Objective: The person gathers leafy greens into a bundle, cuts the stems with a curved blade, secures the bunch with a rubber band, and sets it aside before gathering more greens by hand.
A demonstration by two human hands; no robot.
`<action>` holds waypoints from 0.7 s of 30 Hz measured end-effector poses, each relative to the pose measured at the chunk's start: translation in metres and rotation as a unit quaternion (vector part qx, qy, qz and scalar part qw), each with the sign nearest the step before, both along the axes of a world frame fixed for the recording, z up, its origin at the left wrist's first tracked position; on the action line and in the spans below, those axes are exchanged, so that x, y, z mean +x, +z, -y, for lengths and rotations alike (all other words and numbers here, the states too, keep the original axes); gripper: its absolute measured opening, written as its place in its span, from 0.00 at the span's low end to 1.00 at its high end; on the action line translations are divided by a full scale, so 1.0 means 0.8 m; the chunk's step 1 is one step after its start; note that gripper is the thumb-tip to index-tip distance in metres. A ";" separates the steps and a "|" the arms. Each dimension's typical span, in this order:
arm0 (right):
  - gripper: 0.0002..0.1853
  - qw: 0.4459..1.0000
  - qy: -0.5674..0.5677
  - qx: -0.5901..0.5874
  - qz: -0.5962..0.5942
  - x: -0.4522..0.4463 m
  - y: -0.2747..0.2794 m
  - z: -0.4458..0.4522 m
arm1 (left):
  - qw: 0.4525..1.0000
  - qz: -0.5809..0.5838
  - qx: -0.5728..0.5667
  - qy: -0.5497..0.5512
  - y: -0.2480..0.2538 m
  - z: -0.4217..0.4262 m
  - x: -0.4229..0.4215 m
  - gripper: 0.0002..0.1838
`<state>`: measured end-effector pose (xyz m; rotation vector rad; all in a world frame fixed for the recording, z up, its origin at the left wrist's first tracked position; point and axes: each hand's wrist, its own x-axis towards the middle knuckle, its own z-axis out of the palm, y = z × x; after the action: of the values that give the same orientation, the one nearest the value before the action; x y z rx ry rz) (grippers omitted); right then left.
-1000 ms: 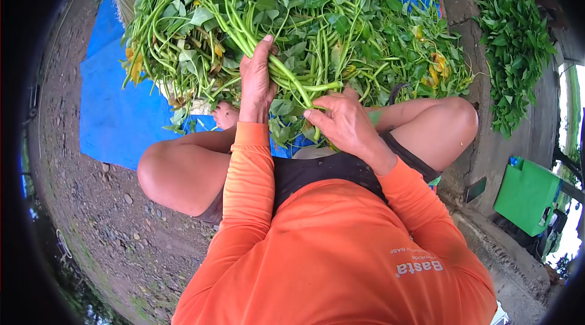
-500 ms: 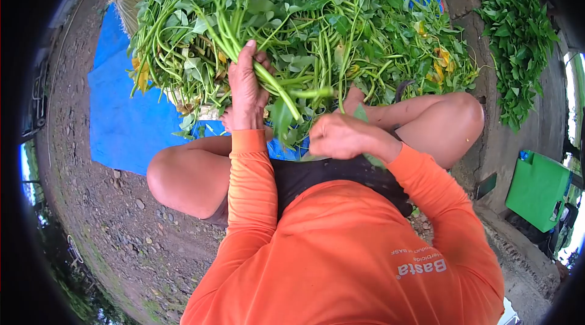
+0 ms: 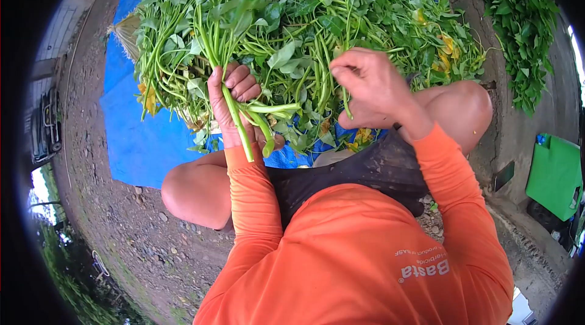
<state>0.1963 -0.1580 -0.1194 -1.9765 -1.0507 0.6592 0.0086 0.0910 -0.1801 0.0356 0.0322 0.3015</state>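
My left hand (image 3: 233,94) is closed around a bunch of leafy green stems that look like water spinach (image 3: 213,44). Their cut ends stick out below the fist, some down toward the wrist and some to the right, while the leaves point away from me. My right hand (image 3: 376,84) is raised over the right foot, thumb and fingers pinched together at a single thin green stem (image 3: 348,105), whose lower end hangs below the fingers. Beyond both hands spreads a large heap of the same greens (image 3: 298,14), with a few yellowed leaves (image 3: 450,47).
Under the heap lies a blue tarp (image 3: 137,142). Another pile of leafy bundles (image 3: 518,26) rests on concrete at the right. A green plastic container (image 3: 553,172) stands farther down that side. Gravelly ground (image 3: 152,233) is at the left. My bent legs frame the working space.
The right hand has moved up and away from my lap to the heap's near edge. My left hand has turned and shifted slightly left, the bunch now pointing more upright.
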 end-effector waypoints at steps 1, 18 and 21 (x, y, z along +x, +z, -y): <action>0.17 0.994 0.013 0.103 0.024 -0.021 -0.018 -0.012 | 1.000 -0.007 -0.001 -0.006 0.005 0.002 0.001 0.15; 0.14 0.952 -0.259 -0.155 -0.051 0.028 -0.252 -0.047 | 0.939 -0.267 0.186 0.111 0.026 -0.003 0.009 0.13; 0.14 0.912 -0.386 -0.137 -0.029 0.045 -0.301 -0.065 | 0.897 -0.351 0.234 0.128 0.021 0.006 0.014 0.12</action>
<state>0.2324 -0.1061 -0.3605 -2.3578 -0.0764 0.4222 0.0200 0.0861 -0.1635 0.6256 0.6909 0.5437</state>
